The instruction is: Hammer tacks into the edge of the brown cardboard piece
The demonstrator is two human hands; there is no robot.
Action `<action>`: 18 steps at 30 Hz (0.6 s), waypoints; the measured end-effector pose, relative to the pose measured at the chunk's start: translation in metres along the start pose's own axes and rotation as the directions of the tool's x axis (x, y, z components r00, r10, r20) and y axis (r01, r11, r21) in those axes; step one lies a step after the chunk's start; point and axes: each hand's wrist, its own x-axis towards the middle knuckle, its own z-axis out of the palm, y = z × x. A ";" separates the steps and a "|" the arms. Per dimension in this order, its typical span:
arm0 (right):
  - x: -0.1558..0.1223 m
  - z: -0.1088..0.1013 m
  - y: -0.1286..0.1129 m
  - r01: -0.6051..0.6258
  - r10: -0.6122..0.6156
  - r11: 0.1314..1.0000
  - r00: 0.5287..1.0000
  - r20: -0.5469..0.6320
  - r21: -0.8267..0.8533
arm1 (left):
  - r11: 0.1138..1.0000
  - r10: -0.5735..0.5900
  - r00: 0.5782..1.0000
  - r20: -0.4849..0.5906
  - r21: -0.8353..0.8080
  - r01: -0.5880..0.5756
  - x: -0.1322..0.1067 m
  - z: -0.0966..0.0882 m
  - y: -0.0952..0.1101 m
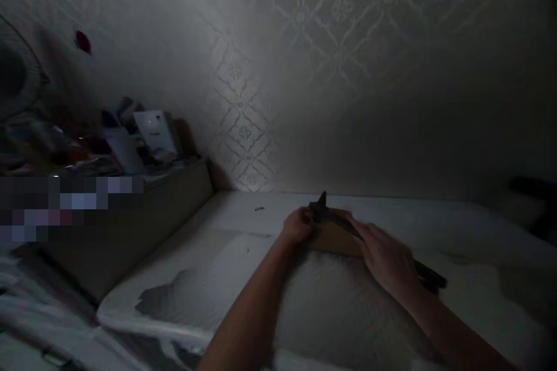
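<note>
My right hand point(389, 258) is wrapped round the dark handle of a hammer point(343, 225), whose end sticks out behind the hand. The hammer lies slantwise over a brown board point(335, 242), with its head at the board's far left part and a pointed claw turned up. Close beside the head, my left hand point(300, 225) is closed at the board's left edge. Its fingertips are partly hidden and dim, so what they pinch cannot be made out. Several tiny dark pieces point(259, 208), too small to name, lie on the white table left of my left hand.
A greyish, ragged-edged patch point(187, 298) covers part of the white table point(119, 304). On the left stands a higher cabinet point(174, 203) crowded with things, among them a white box point(157, 130). A patterned wall point(369, 98) rises behind the table. The light is dim.
</note>
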 end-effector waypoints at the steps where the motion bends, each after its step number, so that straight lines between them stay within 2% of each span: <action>1: 0.000 0.000 0.000 0.000 0.000 1.000 1.000 -0.001 0.001 | 1.000 0.004 1.000 -0.007 0.008 -0.004 0.000 0.000 0.000; 11: 0.000 -0.001 -0.001 -0.014 0.014 1.000 1.000 -0.019 0.010 | 1.000 0.016 1.000 0.006 -0.005 -0.016 -0.001 0.001 0.000; 18: 0.000 -0.002 -0.001 -0.019 0.019 1.000 1.000 -0.012 0.012 | 1.000 -0.018 1.000 -0.004 0.007 0.018 -0.003 -0.002 0.006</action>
